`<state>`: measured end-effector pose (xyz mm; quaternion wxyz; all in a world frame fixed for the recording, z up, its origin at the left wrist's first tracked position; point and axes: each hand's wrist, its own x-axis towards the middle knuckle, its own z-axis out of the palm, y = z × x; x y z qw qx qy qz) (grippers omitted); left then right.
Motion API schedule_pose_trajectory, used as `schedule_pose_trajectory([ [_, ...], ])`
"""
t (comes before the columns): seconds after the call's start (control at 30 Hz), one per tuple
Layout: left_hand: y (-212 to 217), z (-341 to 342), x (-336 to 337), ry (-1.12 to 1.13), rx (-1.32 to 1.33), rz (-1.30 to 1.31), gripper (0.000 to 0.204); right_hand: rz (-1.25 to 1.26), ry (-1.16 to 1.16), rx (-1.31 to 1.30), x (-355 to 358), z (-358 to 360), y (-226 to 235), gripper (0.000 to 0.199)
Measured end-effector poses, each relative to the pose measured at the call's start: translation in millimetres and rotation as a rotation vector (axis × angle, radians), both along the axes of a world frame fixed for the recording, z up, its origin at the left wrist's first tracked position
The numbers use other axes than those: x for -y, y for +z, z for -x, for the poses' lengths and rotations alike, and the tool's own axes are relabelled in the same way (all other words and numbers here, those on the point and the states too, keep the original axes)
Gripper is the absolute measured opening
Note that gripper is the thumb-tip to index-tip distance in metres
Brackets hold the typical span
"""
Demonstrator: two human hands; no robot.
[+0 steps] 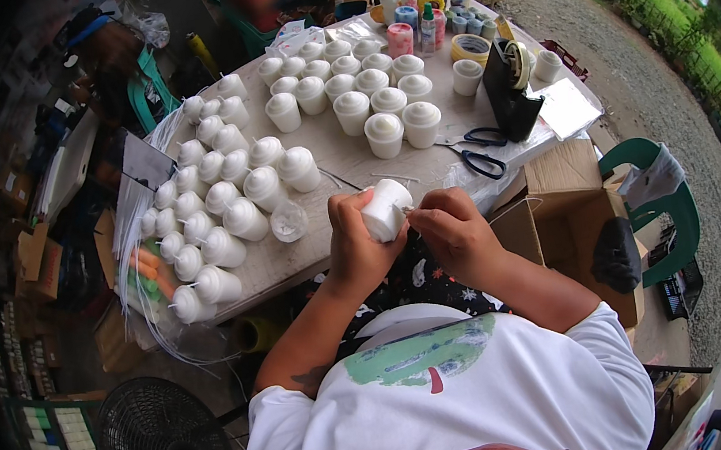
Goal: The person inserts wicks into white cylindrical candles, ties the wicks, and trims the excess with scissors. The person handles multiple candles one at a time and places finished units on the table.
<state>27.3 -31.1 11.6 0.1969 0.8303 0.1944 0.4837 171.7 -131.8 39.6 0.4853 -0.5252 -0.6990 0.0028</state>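
Observation:
My left hand (pixel 353 236) is wrapped round a white cup-shaped candle (pixel 385 208), tilted above my lap near the table's front edge. My right hand (pixel 457 225) is closed in a pinch against the candle's right end. A thin white wick (pixel 514 209) trails from beside that hand; what exactly sits between its fingertips is too small to make out. To the left stand rows of similar white candles (pixel 266 188), many with wicks sticking up. Farther back is a second group of domed white candles (pixel 352 112), showing no clear wicks. A clear cup (pixel 288 221) stands beside the left rows.
Blue-handled scissors (pixel 481 162) and a black tape dispenser (pixel 513 96) lie to the right on the table (pixel 329 144). Coloured candles (pixel 400 39) stand at the back. An open cardboard box (pixel 568 215), a green chair (pixel 675 211) and a black fan (pixel 167 442) surround me.

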Motion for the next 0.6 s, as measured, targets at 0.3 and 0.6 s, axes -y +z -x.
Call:
schedule_pose_trajectory([
  [0.3, -1, 4, -6, 0.018, -0.109, 0.134, 0.065, 0.140, 0.197, -0.121, 0, -12, 9, 0.024],
  [0.6, 23, 24, -6, -0.378, -0.615, 1.195, 0.038, -0.070, -0.697, 0.116, -103, -159, 5, 0.029],
])
